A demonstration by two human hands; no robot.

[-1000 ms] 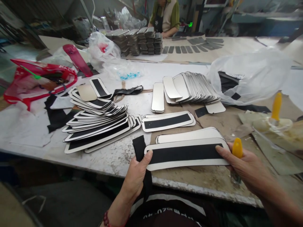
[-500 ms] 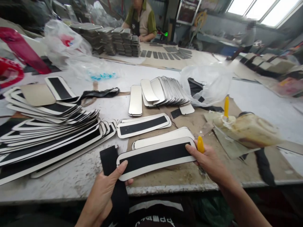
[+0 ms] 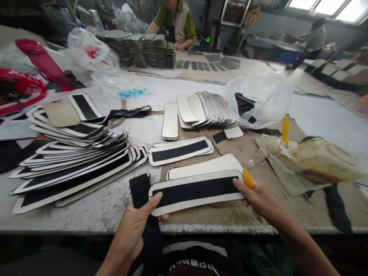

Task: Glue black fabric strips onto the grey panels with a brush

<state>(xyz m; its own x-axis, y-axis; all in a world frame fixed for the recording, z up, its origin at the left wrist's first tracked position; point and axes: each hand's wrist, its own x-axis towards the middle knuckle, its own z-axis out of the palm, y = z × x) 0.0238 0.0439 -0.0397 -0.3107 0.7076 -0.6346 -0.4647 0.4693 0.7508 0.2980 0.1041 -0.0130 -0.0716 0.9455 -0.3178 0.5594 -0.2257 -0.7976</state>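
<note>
A long white panel with a black strip (image 3: 195, 192) is held level above the table's front edge. My left hand (image 3: 135, 224) grips its left end, thumb on top and fingers beneath. At the right end, my right hand (image 3: 258, 195) pinches it the same way, with a yellow-handled tool (image 3: 248, 179) also in that hand. A loose black strip (image 3: 140, 189) hangs down by my left hand. Just behind lie plain white panels (image 3: 204, 167) and a smaller black-striped panel (image 3: 179, 150).
Black-striped panels (image 3: 77, 172) are piled at left. Fanned white pieces (image 3: 212, 109) stand behind, beside a plastic bag (image 3: 267, 97). At right is a glue-stained container (image 3: 330, 155) with a yellow-handled tool (image 3: 285, 130). A person (image 3: 179, 25) is across the table.
The whole view has shifted, so the table's things appear a little further right. Both hands keep the same hold on the panel.
</note>
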